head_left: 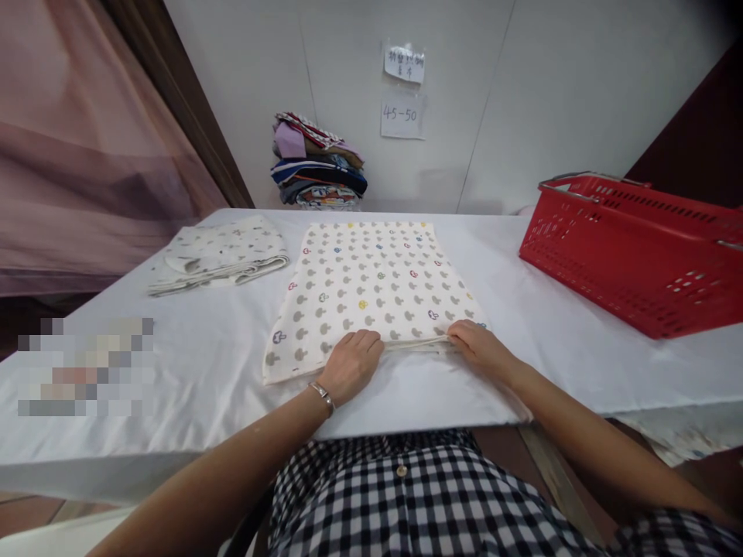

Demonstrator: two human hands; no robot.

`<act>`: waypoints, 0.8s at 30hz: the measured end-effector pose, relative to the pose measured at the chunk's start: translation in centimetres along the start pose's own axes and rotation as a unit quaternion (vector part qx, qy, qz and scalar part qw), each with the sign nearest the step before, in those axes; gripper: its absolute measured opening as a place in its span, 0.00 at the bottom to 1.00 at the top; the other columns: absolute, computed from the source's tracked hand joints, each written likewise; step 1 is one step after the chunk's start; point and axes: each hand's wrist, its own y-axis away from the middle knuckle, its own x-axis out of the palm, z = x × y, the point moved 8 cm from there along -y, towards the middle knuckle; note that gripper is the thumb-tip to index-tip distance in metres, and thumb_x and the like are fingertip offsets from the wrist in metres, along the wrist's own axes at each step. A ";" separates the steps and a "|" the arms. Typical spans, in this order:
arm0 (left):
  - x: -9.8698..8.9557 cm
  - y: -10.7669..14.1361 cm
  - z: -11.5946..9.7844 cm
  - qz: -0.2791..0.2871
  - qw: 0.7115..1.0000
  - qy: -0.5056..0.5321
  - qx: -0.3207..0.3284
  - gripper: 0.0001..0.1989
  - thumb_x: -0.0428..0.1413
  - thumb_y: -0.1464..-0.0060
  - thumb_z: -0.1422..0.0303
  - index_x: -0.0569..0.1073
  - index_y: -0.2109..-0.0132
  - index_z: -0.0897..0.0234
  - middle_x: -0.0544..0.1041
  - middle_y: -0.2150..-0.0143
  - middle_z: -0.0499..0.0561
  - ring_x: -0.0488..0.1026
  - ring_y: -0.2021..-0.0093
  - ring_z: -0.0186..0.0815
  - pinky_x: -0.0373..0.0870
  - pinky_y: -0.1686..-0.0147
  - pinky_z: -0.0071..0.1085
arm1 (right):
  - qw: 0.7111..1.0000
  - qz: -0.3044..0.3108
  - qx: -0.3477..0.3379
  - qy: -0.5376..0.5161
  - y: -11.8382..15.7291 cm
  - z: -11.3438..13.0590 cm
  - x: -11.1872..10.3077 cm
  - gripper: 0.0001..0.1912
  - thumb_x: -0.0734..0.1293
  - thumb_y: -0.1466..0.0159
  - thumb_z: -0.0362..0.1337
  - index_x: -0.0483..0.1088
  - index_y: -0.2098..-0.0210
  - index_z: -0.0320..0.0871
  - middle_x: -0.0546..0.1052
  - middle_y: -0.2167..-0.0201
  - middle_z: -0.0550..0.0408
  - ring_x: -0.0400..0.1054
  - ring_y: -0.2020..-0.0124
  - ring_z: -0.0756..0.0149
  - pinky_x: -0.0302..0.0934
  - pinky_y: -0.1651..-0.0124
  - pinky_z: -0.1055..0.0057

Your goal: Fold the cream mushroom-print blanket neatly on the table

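A cream mushroom-print cloth lies folded flat in front of me, its layered near edge facing my body. My left hand, with a bracelet at the wrist, is closed on that near edge around its middle. Further right, my right hand pinches the same edge close to the right corner, thumb and fingers together. Parts of the cloth under both hands are hidden. Another pale printed cloth, folded in layers, rests to the left, apart from my hands.
A white-covered table carries the cloths. On the right stands a red plastic basket with metal handles. A stack of folded fabrics sits behind the far edge by the wall. Paper signs hang there, and a pink curtain drapes at left.
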 end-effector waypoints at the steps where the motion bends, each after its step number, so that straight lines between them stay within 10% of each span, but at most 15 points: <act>1: -0.3 -0.1 0.2 -0.008 1.000 -0.002 -0.001 0.09 0.44 0.42 0.77 0.68 0.65 0.64 0.72 0.63 0.52 0.67 0.62 0.37 0.63 0.63 0.35 | 1.000 0.000 -0.004 0.003 -0.1 0.1 -0.2 0.16 0.51 0.32 0.41 0.66 0.64 0.44 0.72 0.65 0.50 0.65 0.62 0.61 0.62 0.58 0.62; 7: -1.9 -0.5 1.4 -0.087 0.996 -0.030 0.001 0.08 0.45 0.42 0.76 0.68 0.63 0.65 0.74 0.63 0.52 0.69 0.62 0.36 0.63 0.62 0.34 | 0.986 -0.142 -0.063 0.053 -0.4 1.1 -3.1 0.12 0.54 0.33 0.37 0.68 0.59 0.43 0.72 0.59 0.47 0.65 0.56 0.60 0.60 0.53 0.61; 13: 0.0 0.4 0.0 -0.034 0.997 -0.027 0.058 0.07 0.47 0.43 0.77 0.67 0.66 0.65 0.71 0.70 0.50 0.68 0.69 0.35 0.62 0.70 0.32 | 0.978 -0.040 -0.165 0.121 0.6 2.1 0.4 0.14 0.53 0.34 0.30 0.70 0.62 0.42 0.73 0.60 0.48 0.64 0.59 0.62 0.62 0.58 0.63; 24: -1.8 -0.4 0.8 -0.084 0.995 -0.032 0.032 0.10 0.45 0.44 0.78 0.68 0.58 0.65 0.75 0.67 0.52 0.72 0.67 0.35 0.65 0.70 0.31 | 0.977 -0.068 -0.141 0.147 0.4 1.4 -0.4 0.12 0.56 0.34 0.31 0.70 0.59 0.41 0.73 0.62 0.49 0.64 0.62 0.63 0.59 0.60 0.66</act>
